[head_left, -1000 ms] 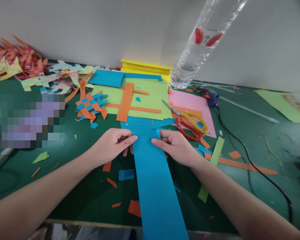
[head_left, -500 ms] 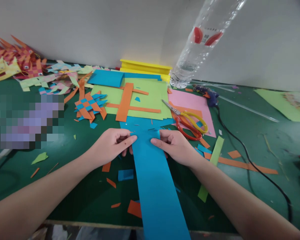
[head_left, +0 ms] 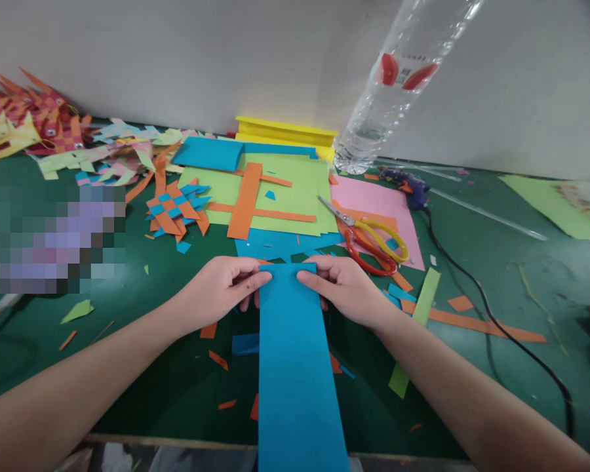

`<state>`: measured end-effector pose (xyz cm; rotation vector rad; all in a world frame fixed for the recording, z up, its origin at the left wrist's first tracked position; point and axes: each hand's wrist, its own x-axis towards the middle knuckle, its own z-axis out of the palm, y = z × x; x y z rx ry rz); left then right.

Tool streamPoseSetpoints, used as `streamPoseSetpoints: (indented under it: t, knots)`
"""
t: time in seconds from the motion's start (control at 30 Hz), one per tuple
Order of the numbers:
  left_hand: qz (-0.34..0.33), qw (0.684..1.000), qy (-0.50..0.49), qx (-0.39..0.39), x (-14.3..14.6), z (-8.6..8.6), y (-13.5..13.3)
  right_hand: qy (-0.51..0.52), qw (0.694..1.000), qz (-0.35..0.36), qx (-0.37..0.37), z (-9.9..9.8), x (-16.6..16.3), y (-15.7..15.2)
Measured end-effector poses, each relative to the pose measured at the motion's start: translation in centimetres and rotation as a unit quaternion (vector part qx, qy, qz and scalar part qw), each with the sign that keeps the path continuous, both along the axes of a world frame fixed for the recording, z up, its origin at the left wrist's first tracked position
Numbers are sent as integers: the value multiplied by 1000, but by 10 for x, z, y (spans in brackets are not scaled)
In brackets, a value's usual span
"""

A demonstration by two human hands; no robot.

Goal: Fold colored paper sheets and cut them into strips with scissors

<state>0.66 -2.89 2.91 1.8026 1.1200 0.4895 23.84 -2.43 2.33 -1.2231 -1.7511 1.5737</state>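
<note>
A long blue paper strip (head_left: pixel 295 367) runs from the table's near edge up to my hands. My left hand (head_left: pixel 223 288) pinches its far left corner. On the far right corner my right hand (head_left: pixel 341 285) is closed in the same pinch. Both thumbs lie on top of the strip. Beyond the strip's end lies a ragged blue paper piece (head_left: pixel 280 244) on the green table (head_left: pixel 128 367). Just right of my right hand lie scissors (head_left: pixel 371 239) with red and yellow handles.
Green paper sheets (head_left: pixel 285 190) with orange strips lie ahead, a pink sheet (head_left: pixel 373 203) to their right. A clear plastic bottle (head_left: pixel 403 72) leans at the wall. A glue gun (head_left: pixel 410 187) with a black cable (head_left: pixel 491 314) lies right. Woven paper pieces (head_left: pixel 177 210) and scraps lie left.
The blue strip's far end now shows a straight edge held between both hands, apart from the ragged blue piece beyond it. The strip has swung slightly left at the near edge.
</note>
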Motion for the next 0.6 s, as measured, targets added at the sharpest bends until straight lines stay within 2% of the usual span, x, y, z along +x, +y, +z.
streamPoseSetpoints:
  t: [0.6]
  knots:
    - [1,1000,2,1,0,0,0,-8,1000,-5,21,-1,0,0]
